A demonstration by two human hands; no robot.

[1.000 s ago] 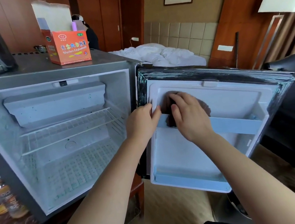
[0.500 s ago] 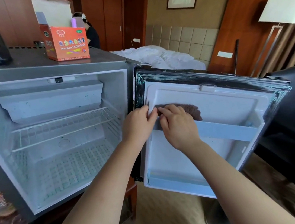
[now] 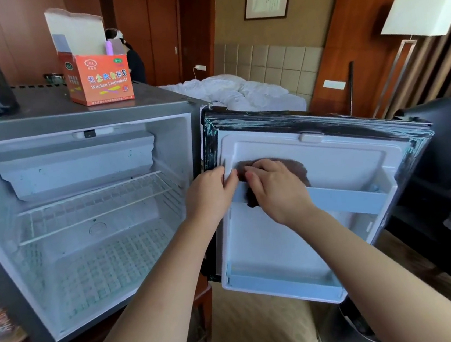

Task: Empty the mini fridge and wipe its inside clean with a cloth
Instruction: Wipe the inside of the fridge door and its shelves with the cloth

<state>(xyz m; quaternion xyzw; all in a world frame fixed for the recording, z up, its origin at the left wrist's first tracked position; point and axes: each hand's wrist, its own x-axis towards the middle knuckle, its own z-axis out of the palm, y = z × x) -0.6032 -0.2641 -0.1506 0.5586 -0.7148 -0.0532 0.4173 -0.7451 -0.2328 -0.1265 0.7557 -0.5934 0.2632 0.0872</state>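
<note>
The brown cloth (image 3: pixel 298 168) sits centre-right in my frame, bunched against the white inner panel of the open door (image 3: pixel 344 163), just above the door's upper shelf rail. My right hand (image 3: pixel 277 191) presses it there, fingers curled over it. My left hand (image 3: pixel 210 192) grips the door's hinge-side lip, just beside the cloth. The mini fridge (image 3: pixel 44 124) fills the left of the frame, its wire shelf (image 3: pixel 96 205) across the middle. An orange box (image 3: pixel 100 78) stands on top, upper left.
</note>
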